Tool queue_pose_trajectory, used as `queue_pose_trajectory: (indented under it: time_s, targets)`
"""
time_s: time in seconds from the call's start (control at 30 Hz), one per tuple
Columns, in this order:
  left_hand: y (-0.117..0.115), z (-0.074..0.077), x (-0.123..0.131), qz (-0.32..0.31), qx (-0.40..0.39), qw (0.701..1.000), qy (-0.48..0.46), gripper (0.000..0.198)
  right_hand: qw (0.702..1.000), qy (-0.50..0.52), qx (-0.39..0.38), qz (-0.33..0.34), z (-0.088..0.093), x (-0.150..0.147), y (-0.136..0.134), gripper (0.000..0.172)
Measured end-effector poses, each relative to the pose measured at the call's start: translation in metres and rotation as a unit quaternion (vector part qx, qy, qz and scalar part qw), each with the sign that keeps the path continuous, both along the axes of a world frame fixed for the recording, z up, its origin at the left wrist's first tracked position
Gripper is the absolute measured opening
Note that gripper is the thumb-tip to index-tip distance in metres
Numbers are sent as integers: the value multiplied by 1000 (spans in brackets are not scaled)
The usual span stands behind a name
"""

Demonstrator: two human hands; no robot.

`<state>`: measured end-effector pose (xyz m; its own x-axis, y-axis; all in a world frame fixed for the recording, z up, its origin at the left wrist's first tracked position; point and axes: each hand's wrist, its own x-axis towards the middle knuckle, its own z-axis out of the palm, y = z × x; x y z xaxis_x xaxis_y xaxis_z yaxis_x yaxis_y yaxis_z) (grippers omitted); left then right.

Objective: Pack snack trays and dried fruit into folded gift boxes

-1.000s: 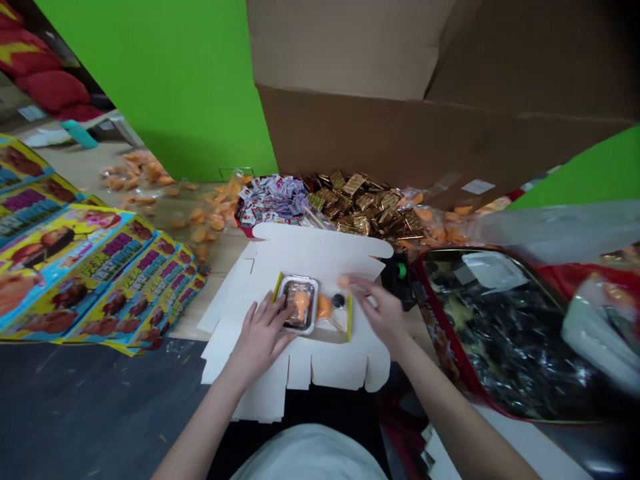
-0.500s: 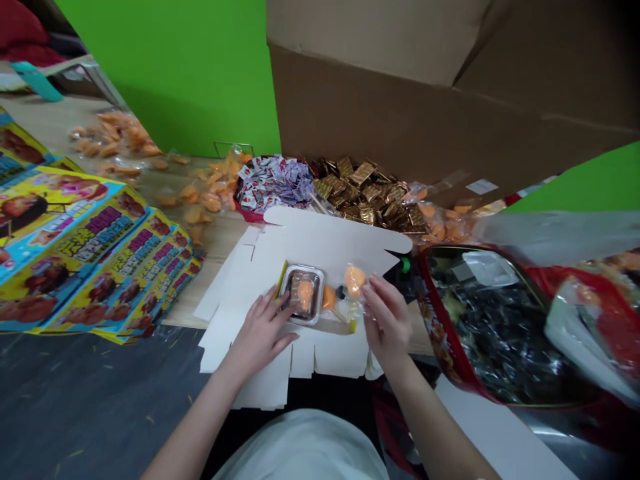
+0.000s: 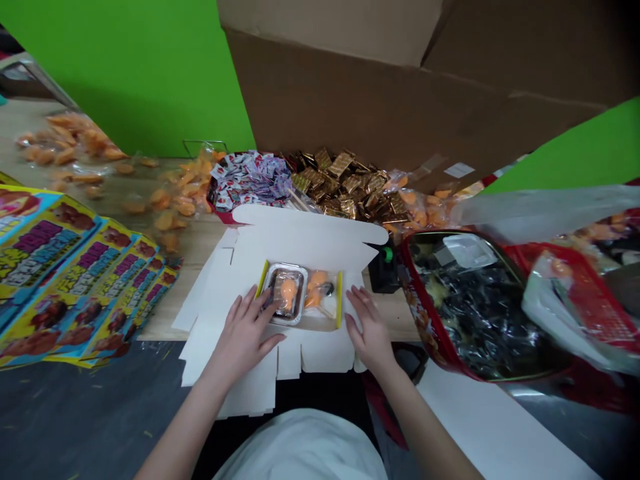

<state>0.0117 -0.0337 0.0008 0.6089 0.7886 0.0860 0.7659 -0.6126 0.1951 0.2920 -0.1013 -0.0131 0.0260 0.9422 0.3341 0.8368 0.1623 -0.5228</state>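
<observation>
A flat white unfolded carton (image 3: 300, 240) lies on the wooden table in front of me. On its middle sits a small foil tray (image 3: 285, 301) with an orange sachet on it, beside more orange sachets and a small black piece (image 3: 320, 293), framed by yellow card edges. My left hand (image 3: 245, 333) rests open on the carton, fingertips touching the tray's left side. My right hand (image 3: 367, 327) lies open on the carton just right of the yellow edge, holding nothing.
A big cardboard box (image 3: 400, 100) stands behind. In front of it lie gold packets (image 3: 350, 190), white-and-red packets (image 3: 250, 177) and orange sachets (image 3: 165, 200). Printed yellow cartons (image 3: 75, 280) are stacked left. A red bin of black packets (image 3: 475, 307) stands right.
My right hand held an orange sachet above the carton; the sachet now lies beside the tray and the hand rests flat. The left hand has stayed at the tray.
</observation>
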Motion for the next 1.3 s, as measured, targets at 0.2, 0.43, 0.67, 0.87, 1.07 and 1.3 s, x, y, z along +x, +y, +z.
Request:
queue_pose_trajectory:
  time_s: [0.2,0.43,0.67,0.87,1.07,1.3]
  targets:
    - [-4,4,-3,-3,-13,1000,-16,65,1000,12,18,10,7,5,8,35]
    - [-13,10,6,3,-4,1000,10,46,1000,3,29,0,8,12,12,44]
    - [-12,8,5,-6,-51,998,-35,59,999,-20,2,32,4,-7,26,40]
    - [-19,-3,-9,37,-10,988,-152,47,997,34,22,-66,19,11,32,29]
    - [-20,12,7,19,-18,999,-38,45,973,164,-33,-156,-1,15,25,33]
    - [-15,13,11,-1,-39,999,-13,48,970,205,-85,-95,-15,2,18,39]
